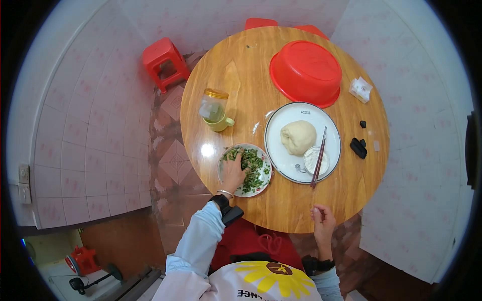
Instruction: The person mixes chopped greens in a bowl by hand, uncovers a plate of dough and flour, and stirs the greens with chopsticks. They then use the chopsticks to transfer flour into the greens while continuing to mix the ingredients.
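My left hand (233, 173) reaches into a white plate (266, 176) of chopped greens (253, 163), at the table's near left. Its fingers are stretched out and touch the greens, with the thumb apart. My right hand (324, 220) hovers by the table's near edge, fingers loosely curled and nothing visible in them. Beyond it lies a large white dish (281, 168) with a lump of dough (299, 138). Also on that dish is a small bowl of white powder (312, 156). A pair of chopsticks (321, 150) rests across this bowl, sticking out over the dish's rim.
A red basin (309, 70) sits upside down at the back. A lidded jar (213, 103) and a yellow-green mug (219, 123) stand on the left. To the right are a white packet (360, 90) and small black objects (358, 148). A red stool (164, 61) stands beyond the table.
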The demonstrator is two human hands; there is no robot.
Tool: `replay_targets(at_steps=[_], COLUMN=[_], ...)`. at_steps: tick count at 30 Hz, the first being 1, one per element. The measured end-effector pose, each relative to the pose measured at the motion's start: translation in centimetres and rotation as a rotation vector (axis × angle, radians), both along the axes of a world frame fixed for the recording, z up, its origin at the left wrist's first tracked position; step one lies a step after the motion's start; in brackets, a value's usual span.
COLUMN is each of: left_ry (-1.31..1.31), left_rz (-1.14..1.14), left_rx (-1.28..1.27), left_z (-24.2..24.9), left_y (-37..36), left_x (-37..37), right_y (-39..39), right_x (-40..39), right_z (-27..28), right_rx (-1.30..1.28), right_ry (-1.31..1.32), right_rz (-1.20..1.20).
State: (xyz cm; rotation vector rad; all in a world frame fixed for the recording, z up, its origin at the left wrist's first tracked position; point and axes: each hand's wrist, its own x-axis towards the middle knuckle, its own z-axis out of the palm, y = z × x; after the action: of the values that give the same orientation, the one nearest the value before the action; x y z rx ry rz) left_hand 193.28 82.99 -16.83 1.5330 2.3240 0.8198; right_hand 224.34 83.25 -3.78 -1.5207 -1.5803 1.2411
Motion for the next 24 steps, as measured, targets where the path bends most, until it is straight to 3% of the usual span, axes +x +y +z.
replay_targets(at_steps=[2,10,12,15,19,22,24], left_ry=[-0.098,-0.355,-0.776,-0.972,-1.046,-1.212,-1.577], left_rz=[0.033,-0.036,-0.024,0.028,0.030,0.184,0.501], left_rx=[-0.244,-0.219,-0.127,-0.074,-0.107,-0.027,-0.015], left_z=[-0.9,-1.6,-0.8,-1.5,-1.0,-0.5,1.2], left_y=[0.5,-1.1,-1.8,-2.2,-3.0,-3.0,-3.2], left_x=[0.0,-1.4,-1.6,-1.6,-1.7,-2.0,-2.1], right_y=[0.0,0.3,0.4,0.6,0.6,0.7,0.3], right_x=[-0.6,-1.9,-2.6,-3.5,-4.3,-4.4,-4.9], right_z=[0.0,-0.1,-0.3,-0.5,-1.0,-1.8,-2.5], right_rx=[-0.009,-0.032,-0.052,-0.066,-0.084,-0.056,-0.047], right_ry=[0.003,0.013,0.040,0.048,0.024,0.013,0.022], right_rz=[-0.002,0.036,0.035,0.040,0.069,0.114,0.147])
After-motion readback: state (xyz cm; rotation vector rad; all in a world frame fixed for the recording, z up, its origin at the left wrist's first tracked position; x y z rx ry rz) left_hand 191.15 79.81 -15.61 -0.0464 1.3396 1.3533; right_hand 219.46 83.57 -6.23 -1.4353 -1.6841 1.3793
